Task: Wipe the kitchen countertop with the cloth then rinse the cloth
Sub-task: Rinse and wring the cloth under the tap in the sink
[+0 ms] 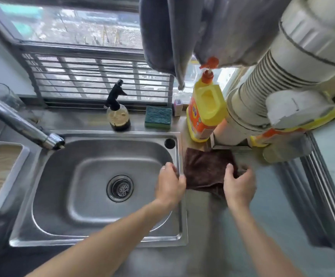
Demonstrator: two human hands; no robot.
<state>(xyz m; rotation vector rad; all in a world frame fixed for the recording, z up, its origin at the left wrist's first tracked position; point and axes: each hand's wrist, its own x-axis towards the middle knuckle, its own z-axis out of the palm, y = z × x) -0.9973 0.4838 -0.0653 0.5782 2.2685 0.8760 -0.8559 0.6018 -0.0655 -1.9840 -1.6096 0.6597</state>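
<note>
The brown cloth [204, 170] lies crumpled on the countertop [272, 196], just right of the sink's raised steel rim and directly in front of the big yellow detergent bottle [204, 110]. Its far edge nearly reaches the foot of the white ribbed duct [248, 108]; its left edge runs along the sink [94, 239] rim. The right hand [239, 186] has curled fingers and thumb gathering the cloth's right side. The left hand [170, 186] sits at the sink's right rim, fingers bent over the metal edge, touching the cloth's left border; whether it pinches the fabric cannot be made out. Bare counter extends toward the viewer and rightward up to a ridged metal strip [322, 196]. Behind, room is tight: bottle, duct and a second, partly hidden yellow-orange container crowd the corner.

The cloth looks dark, plush and folded on itself, its near corner hidden under the right hand. A gray towel [168, 35] hangs overhead, cut off by the frame. On the back ledge stand a green scouring sponge [158, 117] and a black-topped spray bottle [118, 114]. The faucet [22, 124] reaches in from the left, blurred.
</note>
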